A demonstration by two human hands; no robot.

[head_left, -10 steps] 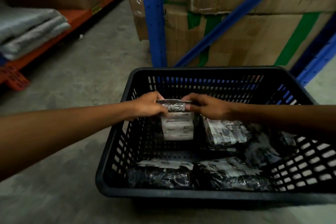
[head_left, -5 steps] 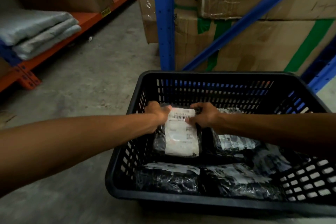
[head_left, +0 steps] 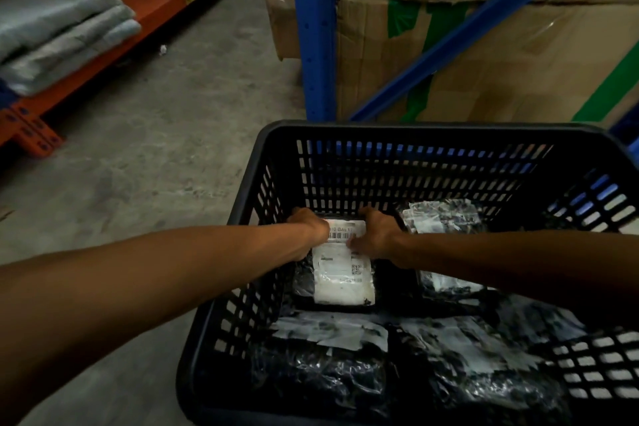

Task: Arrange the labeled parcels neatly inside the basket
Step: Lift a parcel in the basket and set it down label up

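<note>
Black slatted plastic basket [head_left: 273, 149], rectangular, open on top. Inside, near far left corner: dark plastic-wrapped parcel [head_left: 342, 273] lying flat, white label with barcode facing up, far edge partly covered. To its right, near the far wall: second dark parcel [head_left: 446, 218], glossy wrap, pale label. Along near side: two more dark shiny parcels side by side, left one [head_left: 325, 356] and right one [head_left: 484, 370], labels up, creased.

Glossy crinkled plastic parcels [head_left: 321, 367] in a matt slotted plastic basket [head_left: 408, 135]
</note>
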